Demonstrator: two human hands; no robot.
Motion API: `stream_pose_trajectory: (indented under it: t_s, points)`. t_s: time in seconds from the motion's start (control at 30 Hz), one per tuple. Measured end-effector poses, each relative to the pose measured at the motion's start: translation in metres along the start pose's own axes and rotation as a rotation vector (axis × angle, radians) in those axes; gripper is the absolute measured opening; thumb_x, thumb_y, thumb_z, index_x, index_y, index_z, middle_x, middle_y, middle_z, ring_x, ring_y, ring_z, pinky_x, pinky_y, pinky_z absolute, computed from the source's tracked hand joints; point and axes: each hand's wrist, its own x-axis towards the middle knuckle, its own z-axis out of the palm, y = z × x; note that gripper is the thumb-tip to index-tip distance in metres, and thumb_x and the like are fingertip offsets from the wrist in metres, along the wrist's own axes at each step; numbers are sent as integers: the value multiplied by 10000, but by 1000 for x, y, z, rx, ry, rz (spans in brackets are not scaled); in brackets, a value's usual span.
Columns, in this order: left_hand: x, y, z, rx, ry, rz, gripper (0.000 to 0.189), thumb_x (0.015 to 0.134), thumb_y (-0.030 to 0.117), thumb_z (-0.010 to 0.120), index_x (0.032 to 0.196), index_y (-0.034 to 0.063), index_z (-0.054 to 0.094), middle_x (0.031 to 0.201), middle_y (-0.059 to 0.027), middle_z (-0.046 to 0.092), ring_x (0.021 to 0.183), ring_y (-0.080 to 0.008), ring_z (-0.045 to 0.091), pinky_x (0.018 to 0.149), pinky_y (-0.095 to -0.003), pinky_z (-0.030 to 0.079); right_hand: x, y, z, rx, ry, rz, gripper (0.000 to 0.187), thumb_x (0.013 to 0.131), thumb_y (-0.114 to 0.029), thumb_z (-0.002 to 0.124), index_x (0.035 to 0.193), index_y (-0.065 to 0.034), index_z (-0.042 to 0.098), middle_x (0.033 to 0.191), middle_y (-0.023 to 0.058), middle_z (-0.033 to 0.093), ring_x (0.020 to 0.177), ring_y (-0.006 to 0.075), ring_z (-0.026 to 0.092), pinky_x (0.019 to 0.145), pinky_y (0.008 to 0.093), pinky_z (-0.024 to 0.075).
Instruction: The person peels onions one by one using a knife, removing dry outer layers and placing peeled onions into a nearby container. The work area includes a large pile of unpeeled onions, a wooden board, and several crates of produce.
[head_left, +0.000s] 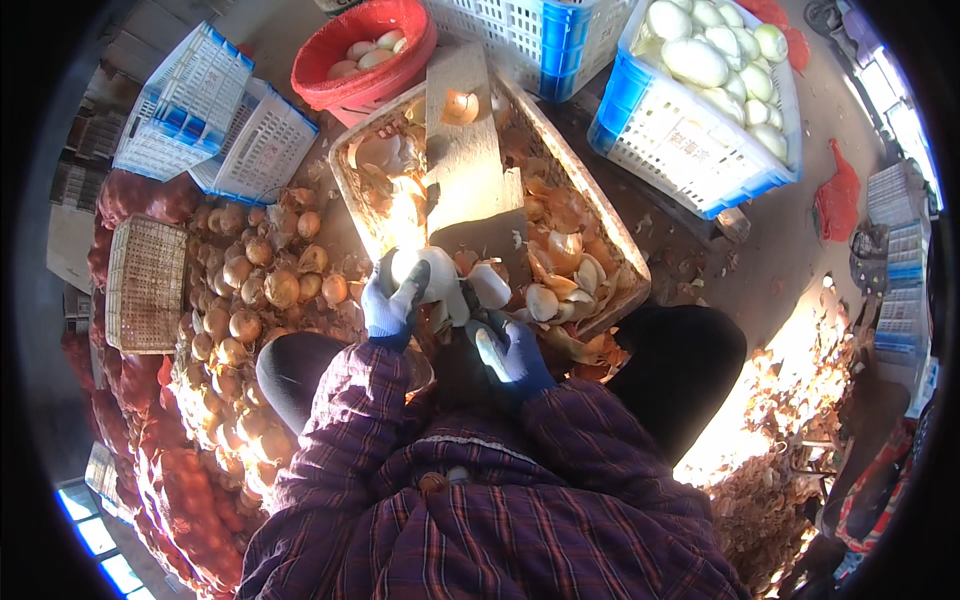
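My left hand (394, 295), in a white and dark-coated glove, grips a peeled white onion (437, 274) at the near end of a wooden board. My right hand (507, 346), gloved too, is just right of it, its fingers beside pieces of pale onion layer (489, 286); whether it grips a piece or a tool is not plain. The board (466, 150) lies across a worn plastic tub (592, 180), with one brown onion skin (460, 108) on it. Brown skins and pale peelings (564, 262) fill much of the tub.
Unpeeled onions (281, 289) are heaped at left, beside a dirty crate (147, 285) and red mesh sacks (184, 510). A red bucket (364, 60) and a blue-and-white crate (690, 150) hold peeled onions. Other crates (255, 142) stand near. Loose skins (787, 465) cover the floor at right.
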Motion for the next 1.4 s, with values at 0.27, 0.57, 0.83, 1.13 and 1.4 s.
stream_pose_trajectory:
  t_s: [0.27,0.57,0.83,1.13,1.4]
  points:
    - [-8,1,10,93,14,106,613,835,238,706,1323,-39,457,1116,-142,607,1005,-194,580,878,-314,478,4,19,3,-358,165,-206,386,833,-317,675,1009,23,622,872,229,655,799,386,634,704,432,503]
    - [-15,3,38,469,-8,359,756,789,311,770,1351,-56,419,1191,-205,577,1078,-281,580,943,-383,457,-23,7,-14,-242,129,-84,319,882,-208,601,1118,6,605,963,173,677,883,289,660,775,366,502]
    - [6,-17,14,-43,-172,67,555,854,156,701,1325,-16,464,1138,-121,599,989,-167,599,839,-297,518,-11,19,-18,-300,156,-124,327,891,-257,599,1077,12,614,957,196,671,831,311,650,726,381,502]
    - [-3,-13,-1,453,-109,360,857,725,203,772,1432,-10,339,1383,-205,462,1254,-289,481,1039,-368,390,4,23,-1,-639,338,-345,338,919,-278,573,957,58,581,824,243,574,620,375,563,605,394,482]
    - [-29,17,46,623,133,417,900,761,335,743,1454,5,274,1332,-269,445,1259,-415,409,1040,-489,354,-2,66,43,-2025,1038,-381,207,962,-183,467,953,-31,607,578,74,468,455,194,484,406,338,412]
